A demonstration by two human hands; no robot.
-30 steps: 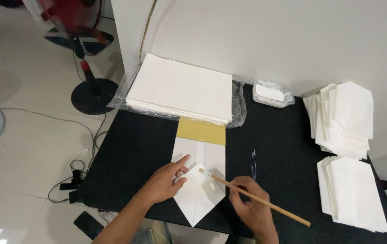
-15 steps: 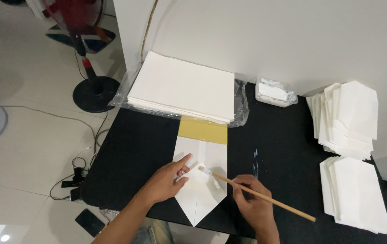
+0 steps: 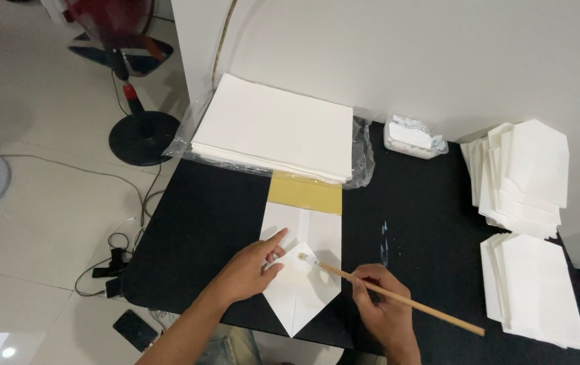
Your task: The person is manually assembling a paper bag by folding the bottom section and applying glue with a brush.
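Observation:
A folded white paper piece [image 3: 303,287] with a pointed near end lies on the black table [image 3: 202,223], its far end on a yellow-brown board [image 3: 305,193]. My left hand [image 3: 252,270] presses flat on the paper's left side, index finger stretched out. My right hand [image 3: 381,311] grips a thin wooden brush [image 3: 398,301] whose white-tipped head rests on the paper just right of my left fingers.
A thick stack of white sheets [image 3: 276,128] on clear plastic lies at the back. A small foil-lined tray [image 3: 411,137] sits beside it. Two piles of folded paper pieces [image 3: 530,169] [image 3: 537,287] fill the right side. A fan stand [image 3: 142,135], cables and a phone [image 3: 134,329] are on the floor at left.
The brush tip has slid a little across the paper toward my left fingers. My left hand stays pressed on the paper.

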